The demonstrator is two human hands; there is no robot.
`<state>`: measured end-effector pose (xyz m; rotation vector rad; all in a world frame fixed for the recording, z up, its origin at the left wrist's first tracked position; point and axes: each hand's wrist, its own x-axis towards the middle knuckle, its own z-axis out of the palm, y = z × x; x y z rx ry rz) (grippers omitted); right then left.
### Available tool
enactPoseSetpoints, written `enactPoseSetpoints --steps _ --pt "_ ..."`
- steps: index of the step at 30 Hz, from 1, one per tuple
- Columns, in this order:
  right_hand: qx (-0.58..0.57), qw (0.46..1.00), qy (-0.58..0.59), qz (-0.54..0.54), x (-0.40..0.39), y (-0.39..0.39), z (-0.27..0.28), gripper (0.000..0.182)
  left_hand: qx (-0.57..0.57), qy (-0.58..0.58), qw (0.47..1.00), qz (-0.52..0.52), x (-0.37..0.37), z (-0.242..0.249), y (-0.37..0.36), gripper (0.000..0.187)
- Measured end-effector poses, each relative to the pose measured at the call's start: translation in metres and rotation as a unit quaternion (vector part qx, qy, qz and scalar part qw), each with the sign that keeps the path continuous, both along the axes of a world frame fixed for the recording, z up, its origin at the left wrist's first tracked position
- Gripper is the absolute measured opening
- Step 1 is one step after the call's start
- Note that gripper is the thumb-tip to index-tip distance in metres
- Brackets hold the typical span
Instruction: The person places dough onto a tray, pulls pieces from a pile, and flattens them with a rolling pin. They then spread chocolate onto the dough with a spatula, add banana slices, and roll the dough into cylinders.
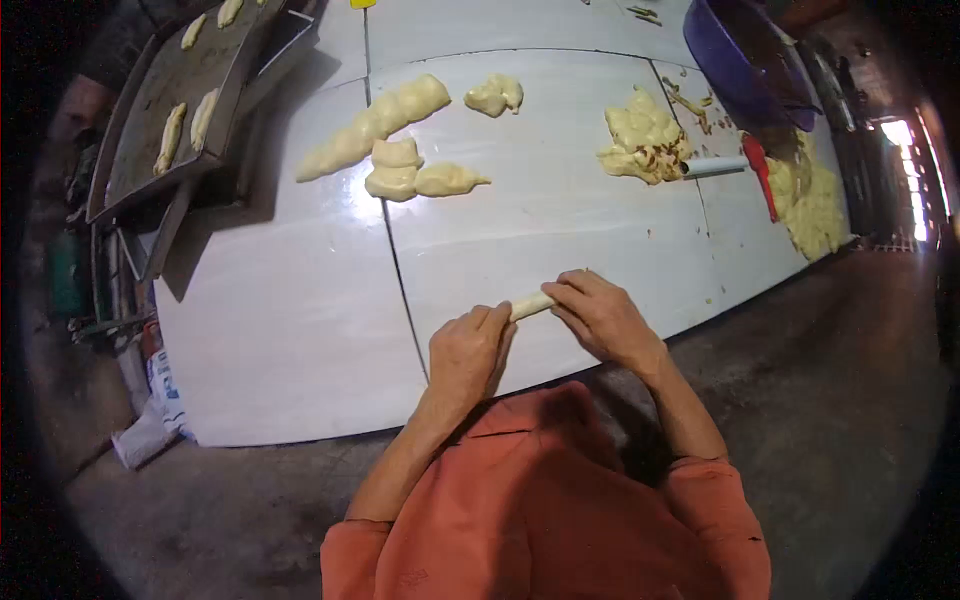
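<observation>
Roll (532,306) of dough held at both ends, near edge of surface (280,370). Left end closed over by fingers of left hand (465,350), right end gripped by right hand (605,315); middle exposed between them. Finger pressure can't be read.

Clock from roll:
- 11: long strip (380,125), small pieces (420,180) just below it
- 12: lump (495,95)
- 1: pile (642,135) with brown bits in it
- 1–2: purple basin (735,60)
- 2: pipe (715,166) touching pile, red tool (760,175) beside it, flat dough (815,205) further out
- 10: tray (150,120) with shaped pieces (171,138)

Risks, as judged: roll could be thinned or torn mid-span if ends are pulled apart. Uneven shape likely if one end is pressed harder than the other. Could be smeared or stuck if the surface is tacky. Seam (400,280) at 9–10 could mark it if it's dragged across. Sleeve contact with dough possible if a long reach is made. Bits around pile could be picked up if roll is shifted toward 1–2.

Labels: blue lettering on white bag (165,390) at 8–9, too blurred to be read. No brand legible.
</observation>
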<state>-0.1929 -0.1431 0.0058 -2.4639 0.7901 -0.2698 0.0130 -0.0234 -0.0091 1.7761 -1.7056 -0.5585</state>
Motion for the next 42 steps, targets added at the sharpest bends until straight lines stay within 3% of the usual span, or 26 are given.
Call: enactPoseSetpoints --steps 1,4,8,11,16,18,20,22,24,25,27,29,30,32,34,35,36,38,40,42 --pt "0.001 1.0 -0.013 0.005 -0.003 -0.002 -0.005 0.035 -0.031 -0.008 0.999 0.018 -0.006 -0.004 -0.001 0.026" --pt "-0.007 0.997 -0.064 0.035 -0.005 -0.01 -0.005 0.035 0.02 -0.037 0.998 0.047 -0.013 0.002 0.001 0.029" --pt "-0.038 0.995 -0.05 0.072 -0.007 -0.014 -0.008 0.034 0.001 -0.062 0.992 0.109 -0.026 0.022 -0.002 0.026" --pt "0.017 0.994 -0.07 0.082 0.001 -0.021 -0.016 0.024 0.052 -0.012 0.99 0.128 -0.03 0.01 -0.008 0.021" --pt "0.12 0.979 -0.122 0.113 0.009 -0.033 0.015 0.019 0.06 0.034 0.985 0.158 -0.019 0.024 0.009 0.021" --pt "0.179 0.964 -0.146 0.129 0.03 -0.023 0.027 0.02 0.028 0.074 0.972 0.221 -0.005 0.035 0.031 0.021" --pt "0.16 0.952 -0.196 0.171 0.085 -0.003 0.029 0.02 0.013 0.013 0.959 0.283 0.032 0.057 0.063 0.021" --pt "0.159 0.947 -0.18 0.214 0.127 0.011 0.022 0.021 0.047 0.042 0.935 0.35 0.053 0.065 0.08 0.025" --pt "0.12 0.954 -0.138 0.239 0.153 0.012 0.008 0.023 0.076 -0.005 0.937 0.34 0.077 0.049 0.105 0.027" --pt "0.089 0.965 -0.113 0.219 0.164 0.008 0.007 0.024 0.107 -0.051 0.937 0.33 0.087 0.047 0.11 0.03" --pt "0.016 0.975 -0.198 0.096 0.177 -0.014 -0.018 0.024 0.084 -0.047 0.938 0.332 0.099 0.045 0.116 0.033" --pt "-0.132 0.98 -0.141 -0.043 0.182 -0.051 -0.016 0.023 0.071 -0.029 0.933 0.353 0.105 0.049 0.12 0.04" --pt "-0.175 0.98 -0.08 -0.048 0.182 -0.07 -0.021 0.029 0.078 -0.021 0.934 0.348 0.107 0.053 0.116 0.04" --pt "-0.186 0.976 -0.077 -0.082 0.178 -0.09 -0.026 0.035 0.047 -0.032 0.916 0.397 0.107 0.058 0.099 0.041" --pt "-0.157 0.982 -0.105 0.009 0.173 -0.102 -0.033 0.041 0.066 -0.013 0.927 0.368 0.11 0.055 0.081 0.041" --pt "-0.083 0.992 -0.086 0.026 0.167 -0.104 -0.031 0.043 0.066 0.012 0.938 0.341 0.108 0.053 0.068 0.041" --pt "-0.116 0.983 -0.142 0.016 0.156 -0.098 -0.022 0.044 0.067 0.035 0.945 0.317 0.104 0.05 0.054 0.041" --pt "-0.169 0.981 -0.095 -0.012 0.127 -0.095 -0.041 0.055 0.023 0.06 0.972 0.228 0.095 0.046 0.025 0.038" --pt "-0.138 0.982 -0.057 -0.118 0.095 -0.047 -0.029 0.071 0.018 0.054 0.978 0.201 0.095 0.04 -0.001 0.034" --pt "-0.084 0.994 0.066 0.005 0.073 0.014 -0.031 0.082 0.005 0.034 0.988 0.153 0.095 0.034 -0.031 0.034"
